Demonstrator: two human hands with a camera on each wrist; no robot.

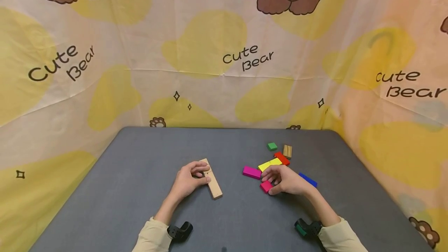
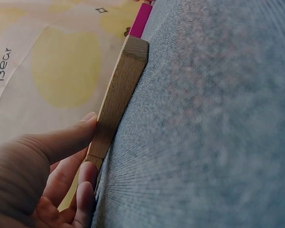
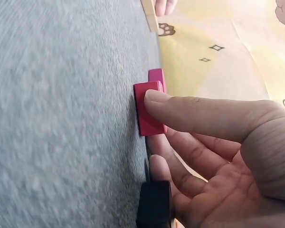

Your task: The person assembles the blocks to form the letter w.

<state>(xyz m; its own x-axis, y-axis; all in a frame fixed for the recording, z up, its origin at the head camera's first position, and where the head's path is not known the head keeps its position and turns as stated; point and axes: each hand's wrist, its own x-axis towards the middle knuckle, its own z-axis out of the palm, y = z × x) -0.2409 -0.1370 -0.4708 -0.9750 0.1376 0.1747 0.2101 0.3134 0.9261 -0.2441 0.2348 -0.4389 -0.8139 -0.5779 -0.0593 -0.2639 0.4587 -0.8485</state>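
Note:
My left hand grips a row of pale wooden blocks lying end to end, its thumb on the nearer block and its bent fingers over the farther one. In the left wrist view the seam between the wooden blocks shows beside the fingertips. To the right, a short pinkish-red block is pinched by my right hand, thumb on its near face and fingers partly hidden behind it. A magenta block and a yellow block lie just beyond that hand.
Farther back are a red block, a striped wooden block and a green block. Behind the right hand lies a blue block. A printed cloth rises around the grey table.

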